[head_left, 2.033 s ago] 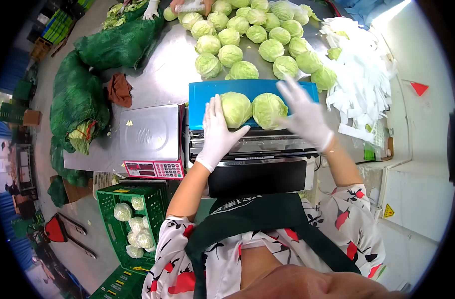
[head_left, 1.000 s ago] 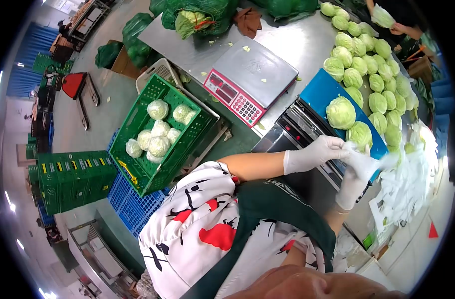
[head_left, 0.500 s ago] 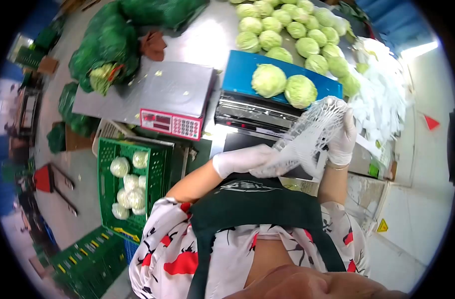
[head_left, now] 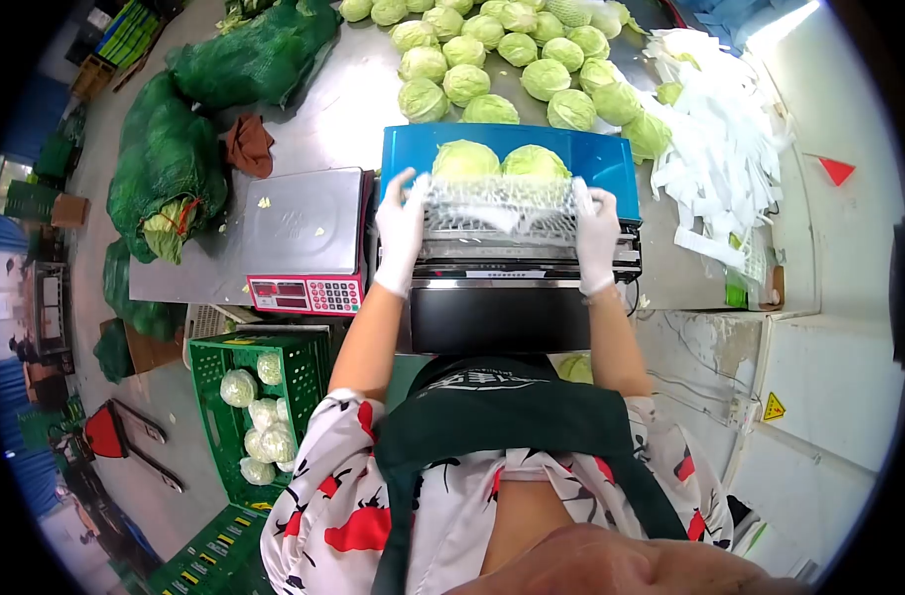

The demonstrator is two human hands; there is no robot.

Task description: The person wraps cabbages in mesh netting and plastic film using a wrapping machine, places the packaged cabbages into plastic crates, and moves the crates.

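Observation:
A white foam net (head_left: 497,206) is stretched wide between my two gloved hands. My left hand (head_left: 401,236) pinches its left end and my right hand (head_left: 596,238) grips the right end. Just beyond the net, two green cabbages (head_left: 465,159) sit side by side on a blue board (head_left: 606,171). In this view the net overlaps their near sides; whether it touches them I cannot tell. Below the hands is the black front of a machine (head_left: 500,319), with a metal edge above it.
Several loose cabbages (head_left: 519,50) cover the back of the table. White foam nets (head_left: 715,149) lie heaped at right. To the left are a scale (head_left: 308,233), a brown cloth (head_left: 249,146), green mesh sacks (head_left: 165,164) and a green crate (head_left: 209,392) with wrapped cabbages.
Both hands have moved forward and apart, up to the two cabbages. The foam net, bunched between them before, is now spread out sideways. The view has shifted too.

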